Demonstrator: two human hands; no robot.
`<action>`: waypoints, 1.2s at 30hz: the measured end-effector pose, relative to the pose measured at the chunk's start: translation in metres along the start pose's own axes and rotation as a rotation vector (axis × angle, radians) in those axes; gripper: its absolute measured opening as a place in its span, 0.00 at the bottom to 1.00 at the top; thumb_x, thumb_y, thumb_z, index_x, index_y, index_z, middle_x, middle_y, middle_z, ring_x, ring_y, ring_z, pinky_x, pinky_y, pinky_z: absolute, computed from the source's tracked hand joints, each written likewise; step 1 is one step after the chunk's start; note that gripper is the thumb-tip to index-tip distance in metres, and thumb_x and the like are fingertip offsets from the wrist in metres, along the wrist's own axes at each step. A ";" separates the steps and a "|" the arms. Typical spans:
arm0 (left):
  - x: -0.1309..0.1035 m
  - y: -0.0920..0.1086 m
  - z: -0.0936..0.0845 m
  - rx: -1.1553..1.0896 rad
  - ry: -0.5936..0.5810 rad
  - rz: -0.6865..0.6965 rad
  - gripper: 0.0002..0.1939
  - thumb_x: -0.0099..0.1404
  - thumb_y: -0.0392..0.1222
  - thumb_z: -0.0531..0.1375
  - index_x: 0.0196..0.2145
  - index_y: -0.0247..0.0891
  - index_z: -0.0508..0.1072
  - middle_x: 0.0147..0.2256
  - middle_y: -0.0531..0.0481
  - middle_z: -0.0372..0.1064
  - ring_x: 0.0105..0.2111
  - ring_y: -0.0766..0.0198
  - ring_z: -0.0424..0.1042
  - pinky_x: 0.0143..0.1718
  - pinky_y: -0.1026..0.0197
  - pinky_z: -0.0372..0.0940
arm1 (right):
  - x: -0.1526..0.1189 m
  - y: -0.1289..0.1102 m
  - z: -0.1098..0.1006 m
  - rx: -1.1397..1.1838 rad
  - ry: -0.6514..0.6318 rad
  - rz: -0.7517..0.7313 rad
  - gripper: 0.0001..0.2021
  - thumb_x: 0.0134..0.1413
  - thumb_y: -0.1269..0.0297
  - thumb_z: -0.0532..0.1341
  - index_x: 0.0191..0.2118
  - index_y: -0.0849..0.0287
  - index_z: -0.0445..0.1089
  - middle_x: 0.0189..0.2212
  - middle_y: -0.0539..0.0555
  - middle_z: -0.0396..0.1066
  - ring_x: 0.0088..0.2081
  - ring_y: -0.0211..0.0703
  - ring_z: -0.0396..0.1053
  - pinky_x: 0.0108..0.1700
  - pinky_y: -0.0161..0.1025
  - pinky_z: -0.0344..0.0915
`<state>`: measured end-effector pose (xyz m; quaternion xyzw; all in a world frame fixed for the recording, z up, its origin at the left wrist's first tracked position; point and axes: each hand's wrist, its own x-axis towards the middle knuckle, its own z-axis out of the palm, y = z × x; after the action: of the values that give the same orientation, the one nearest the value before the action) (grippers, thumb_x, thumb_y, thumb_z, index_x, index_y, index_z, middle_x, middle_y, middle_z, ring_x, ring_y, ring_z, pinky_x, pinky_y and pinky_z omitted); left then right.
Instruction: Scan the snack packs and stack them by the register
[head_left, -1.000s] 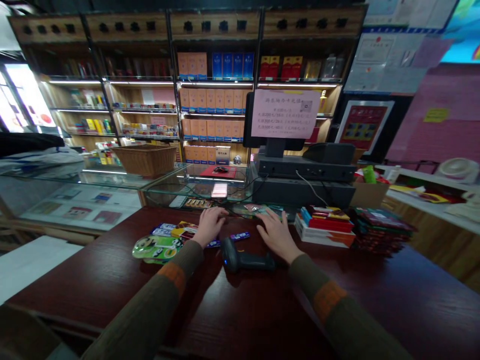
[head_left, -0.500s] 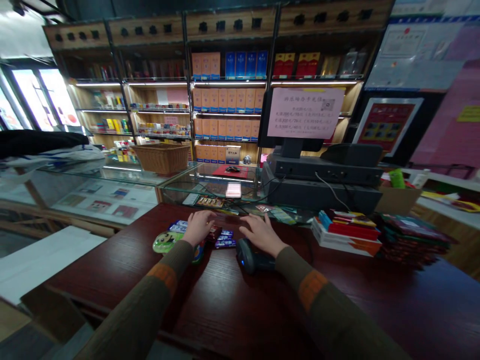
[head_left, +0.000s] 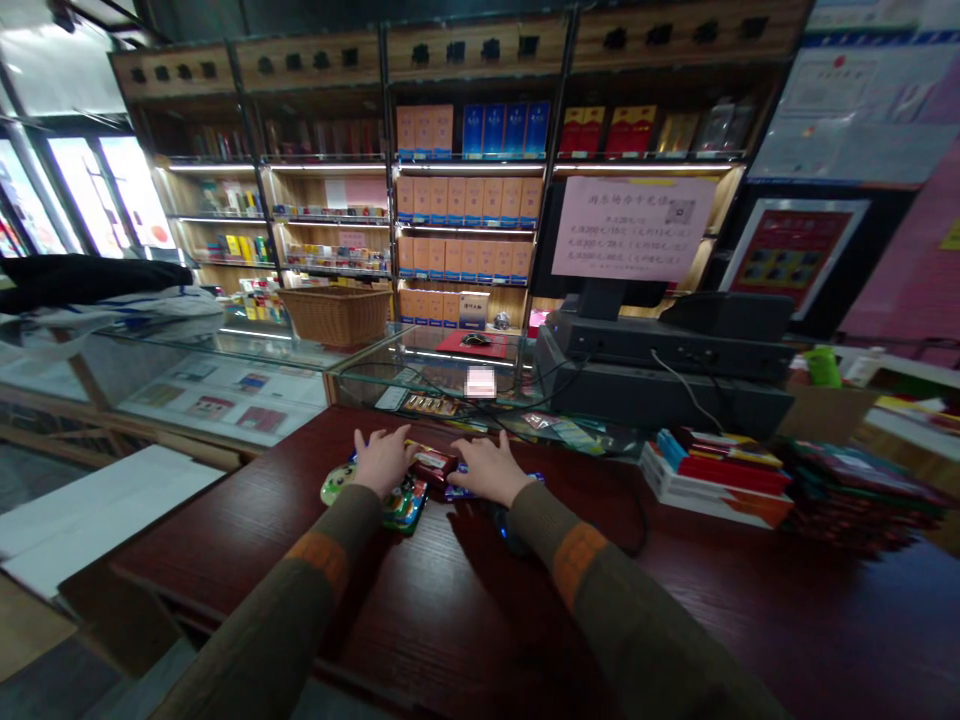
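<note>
My left hand (head_left: 382, 462) is open, its spread fingers over the left part of a group of snack packets. Under and beside it lie a green packet with a cartoon face (head_left: 337, 486) and a colourful packet (head_left: 406, 505). Between my hands is a brown-red snack packet (head_left: 431, 462), with fingertips of both hands close to its ends; contact is hard to make out. My right hand (head_left: 491, 470) is open too, fingers stretched out above purple-blue snack packets (head_left: 459, 493), which it partly covers. A dark barcode scanner (head_left: 510, 532) is mostly hidden under my right sleeve.
The dark red wooden counter (head_left: 300, 560) meets a glass display case (head_left: 360, 385). A wicker basket (head_left: 337, 316) stands on the glass. To the right are a monitor with a pink notice (head_left: 630, 230), stacked boxes (head_left: 716, 490) and a pile of dark packets (head_left: 862, 500).
My right hand has moved left and now covers purple-blue packets; its sleeve now hides most of the scanner. My left hand's fingers have spread. The view has shifted slightly.
</note>
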<state>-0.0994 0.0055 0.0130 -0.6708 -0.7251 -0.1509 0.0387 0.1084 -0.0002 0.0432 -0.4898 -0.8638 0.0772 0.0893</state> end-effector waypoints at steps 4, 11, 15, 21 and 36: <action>-0.005 -0.001 -0.006 0.036 0.018 0.005 0.26 0.71 0.48 0.49 0.63 0.38 0.64 0.52 0.37 0.75 0.62 0.43 0.63 0.65 0.26 0.35 | 0.004 -0.011 0.006 -0.065 -0.006 0.001 0.27 0.56 0.51 0.63 0.59 0.58 0.66 0.53 0.66 0.74 0.60 0.61 0.64 0.65 0.72 0.36; -0.007 -0.004 -0.004 0.037 0.099 0.048 0.25 0.71 0.44 0.48 0.62 0.34 0.65 0.46 0.35 0.78 0.56 0.43 0.70 0.65 0.26 0.32 | 0.008 -0.022 0.017 -0.134 0.098 0.019 0.24 0.56 0.52 0.64 0.55 0.58 0.67 0.48 0.63 0.77 0.56 0.61 0.68 0.65 0.68 0.38; -0.006 -0.004 -0.001 -0.003 0.111 0.042 0.24 0.70 0.44 0.49 0.60 0.35 0.65 0.46 0.35 0.78 0.55 0.44 0.71 0.65 0.27 0.32 | 0.008 -0.021 0.018 -0.127 0.118 0.013 0.26 0.55 0.53 0.65 0.57 0.57 0.65 0.49 0.63 0.77 0.55 0.61 0.69 0.65 0.68 0.39; -0.005 0.006 -0.008 -0.093 0.107 0.018 0.23 0.70 0.43 0.49 0.60 0.36 0.65 0.48 0.36 0.77 0.57 0.46 0.70 0.65 0.25 0.32 | 0.004 -0.014 0.008 -0.135 0.173 0.002 0.30 0.53 0.55 0.65 0.60 0.59 0.64 0.47 0.64 0.77 0.53 0.61 0.71 0.65 0.66 0.39; 0.000 0.075 -0.006 -0.446 0.127 0.081 0.19 0.71 0.41 0.49 0.58 0.43 0.64 0.51 0.45 0.77 0.58 0.51 0.70 0.66 0.26 0.31 | -0.044 0.063 -0.023 0.049 0.396 0.066 0.36 0.51 0.60 0.63 0.66 0.59 0.57 0.51 0.61 0.75 0.56 0.54 0.69 0.66 0.57 0.43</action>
<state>-0.0266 0.0075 0.0310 -0.6803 -0.6426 -0.3475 -0.0587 0.1886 -0.0051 0.0486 -0.5211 -0.8107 0.0032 0.2667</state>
